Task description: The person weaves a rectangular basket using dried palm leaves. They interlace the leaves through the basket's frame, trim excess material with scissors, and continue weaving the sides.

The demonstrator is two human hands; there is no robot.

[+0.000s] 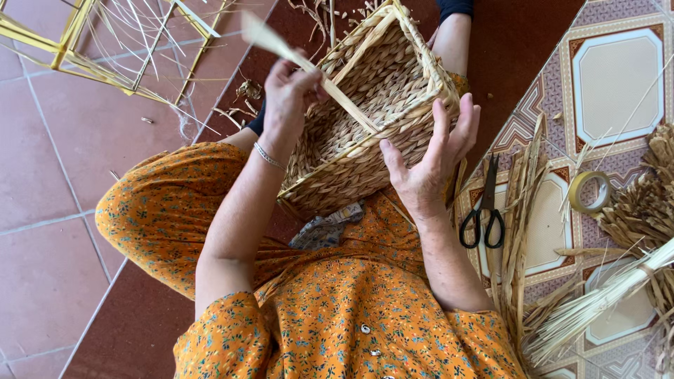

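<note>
A square woven straw basket (393, 77) rests on my lap, tilted with its opening toward me. My left hand (286, 98) pinches a flat pale straw strip (281, 45) that runs from the basket's rim up and to the left. My right hand (432, 161) presses against the basket's outer right side, fingers spread upward along the weave. I wear an orange flowered dress.
Black scissors (483, 210) and a roll of tape (588, 191) lie on the patterned tiles at right, beside bundles of dried straw (597, 302). A yellow wire frame (105, 42) stands at upper left. Loose straw scraps litter the floor.
</note>
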